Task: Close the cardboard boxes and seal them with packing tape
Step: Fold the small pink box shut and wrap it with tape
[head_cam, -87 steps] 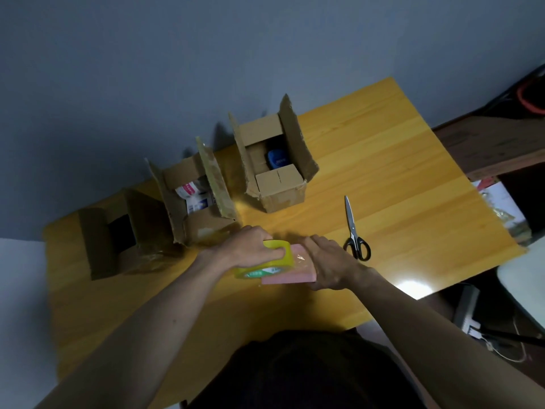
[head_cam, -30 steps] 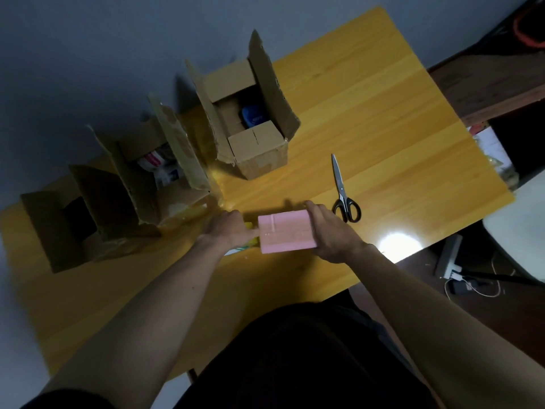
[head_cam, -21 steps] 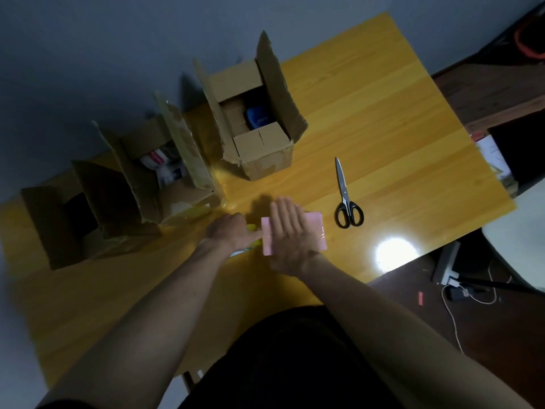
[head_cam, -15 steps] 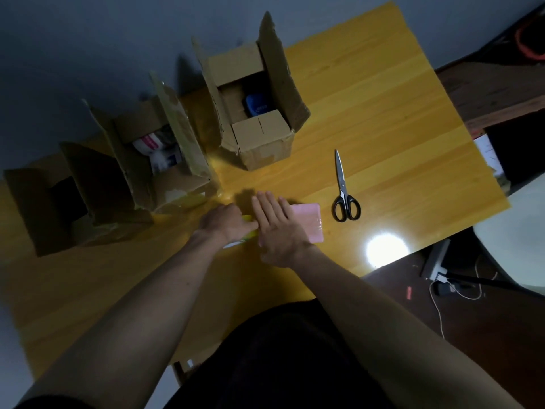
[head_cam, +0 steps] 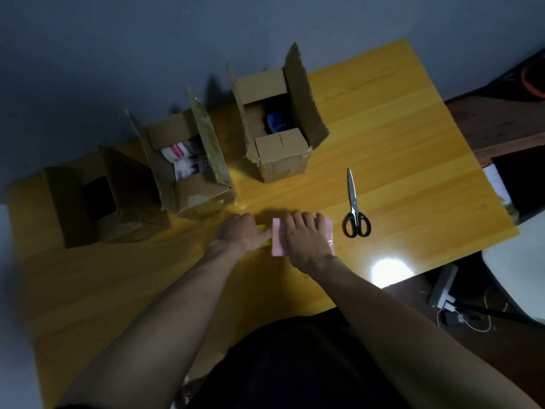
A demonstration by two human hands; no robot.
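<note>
One head-worn view looks steeply down and forward from above the person's torso at the yellow wooden table [head_cam: 398,137], near enough for both forearms to fill the near frame; the grey wall [head_cam: 147,39] lies far.

No legible text anywhere. White packet [head_cam: 176,151] in middle cardboard box [head_cam: 188,169] carries red band with print, too blurred to read. Second white packet [head_cam: 188,169] below it shows dark printed marks, unreadable. Blue item [head_cam: 275,121] in right cardboard box [head_cam: 280,134] has faint marking, too small to make out.
</note>
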